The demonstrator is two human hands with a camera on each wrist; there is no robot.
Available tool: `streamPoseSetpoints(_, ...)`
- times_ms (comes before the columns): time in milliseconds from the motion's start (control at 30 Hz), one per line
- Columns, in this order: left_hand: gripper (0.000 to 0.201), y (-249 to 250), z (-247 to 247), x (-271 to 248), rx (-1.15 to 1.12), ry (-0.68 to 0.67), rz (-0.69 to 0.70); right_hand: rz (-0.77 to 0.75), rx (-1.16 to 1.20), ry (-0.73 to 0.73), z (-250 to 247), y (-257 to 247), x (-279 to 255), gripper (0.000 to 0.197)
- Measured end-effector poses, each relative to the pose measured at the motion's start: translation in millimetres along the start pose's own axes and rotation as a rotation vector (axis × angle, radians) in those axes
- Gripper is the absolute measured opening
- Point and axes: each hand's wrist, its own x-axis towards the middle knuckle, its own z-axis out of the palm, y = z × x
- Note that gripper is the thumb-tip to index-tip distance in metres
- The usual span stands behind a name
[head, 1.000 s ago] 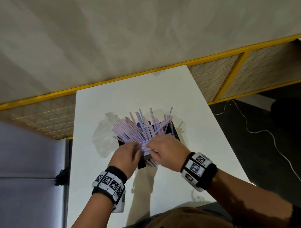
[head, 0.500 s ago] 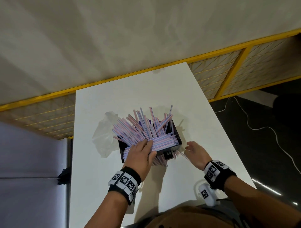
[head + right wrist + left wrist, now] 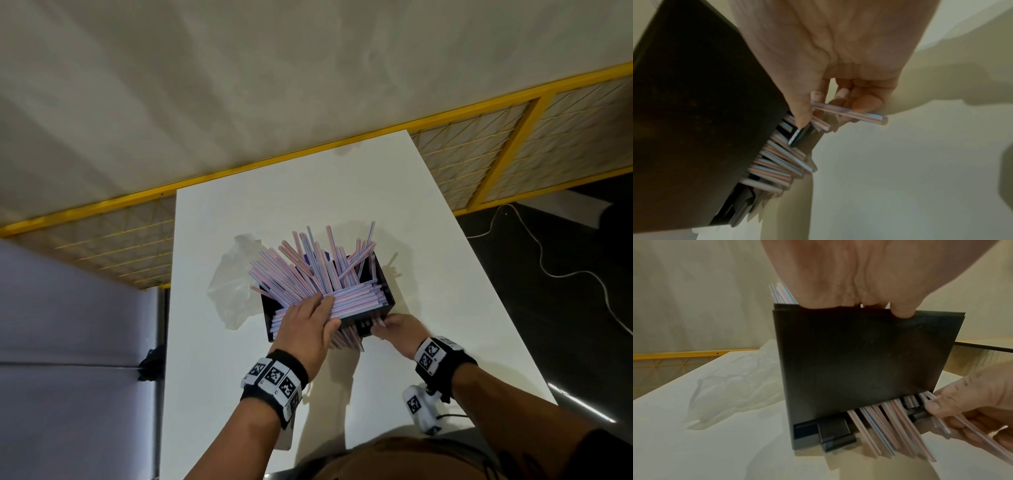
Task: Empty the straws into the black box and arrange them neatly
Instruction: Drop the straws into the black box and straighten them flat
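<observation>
The black box (image 3: 385, 310) stands mid-table, crammed with pink-and-blue striped straws (image 3: 308, 270) that fan out of its top. More straws (image 3: 890, 426) poke out of a slot at the foot of its near wall (image 3: 859, 361). My left hand (image 3: 332, 310) grips the near rim, with its fingers over the straws inside and its thumb (image 3: 902, 313) on the wall. My right hand (image 3: 376, 325) is low at the slot's right end and pinches a few protruding straws (image 3: 869, 116) between thumb and fingers.
A crumpled clear plastic bag (image 3: 236, 284) lies against the box's left side. The white table (image 3: 291, 178) ends at a yellow-framed mesh fence (image 3: 479, 161) at the back. A dark floor with a white cable (image 3: 565, 274) lies to the right.
My right hand left the straws, swung out to the right, then came back to the bottom slot and took hold of protruding straws. My left hand shifted right along the near rim.
</observation>
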Motion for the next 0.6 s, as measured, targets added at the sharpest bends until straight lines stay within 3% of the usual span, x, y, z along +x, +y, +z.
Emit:
streamPoseSetpoints(267, 0.058, 0, -2, 2, -0.024, -0.014, -0.014, -0.105, 0.003, -0.006, -6, 4, -7, 0.037)
streamPoseSetpoints(600, 0.059, 0, -1, 2, -0.018, -0.009, -0.015, -0.059, -0.433, -0.028, -24, 34, -20, 0.027)
